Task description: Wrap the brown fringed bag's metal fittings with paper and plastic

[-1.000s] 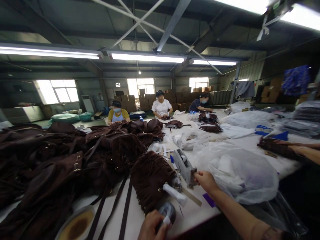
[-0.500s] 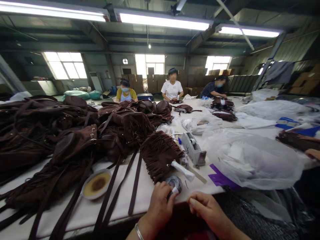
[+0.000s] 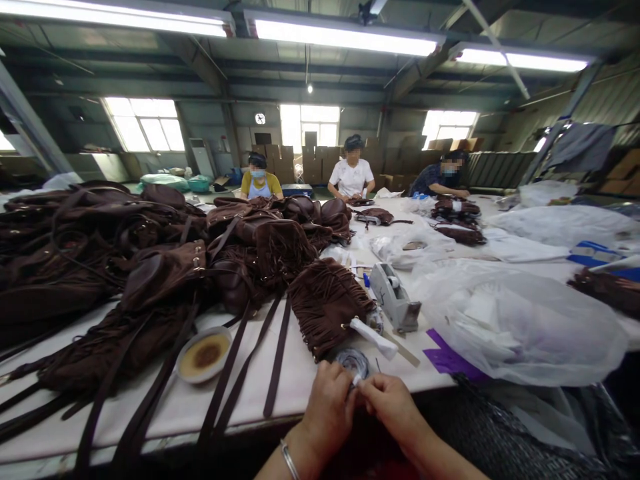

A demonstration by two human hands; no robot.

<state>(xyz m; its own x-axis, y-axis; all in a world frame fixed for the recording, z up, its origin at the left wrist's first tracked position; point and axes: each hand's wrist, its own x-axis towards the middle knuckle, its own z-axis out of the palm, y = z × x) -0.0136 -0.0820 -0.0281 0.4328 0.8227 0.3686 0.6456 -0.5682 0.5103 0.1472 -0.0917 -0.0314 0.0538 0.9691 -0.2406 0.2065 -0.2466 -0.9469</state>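
A shiny grey coiled bundle (image 3: 353,362) with a small white strip at its near side is at the table's front edge. My left hand (image 3: 330,400) is closed around its near side, fingers curled by the white strip. My right hand (image 3: 387,403) is pinched closed, its fingertips meeting my left thumb at that strip; what they hold is hidden. Just beyond lies a dark brown fringed suede bag (image 3: 327,303), flat on the white table. A white wrapped piece (image 3: 375,339) sticks out from an eyelet of this bag.
Brown bags (image 3: 165,267) are heaped on the left, straps hanging over the edge. A bowl (image 3: 204,355) with yellowish contents stands among them. A grey tape dispenser (image 3: 395,300), purple piece (image 3: 453,357) and clear plastic bags (image 3: 520,320) are on the right. Several people work across the table.
My right hand has moved left and now meets my left hand at the grey bundle's white strip. Before, the hands were apart. The view has shifted slightly left.
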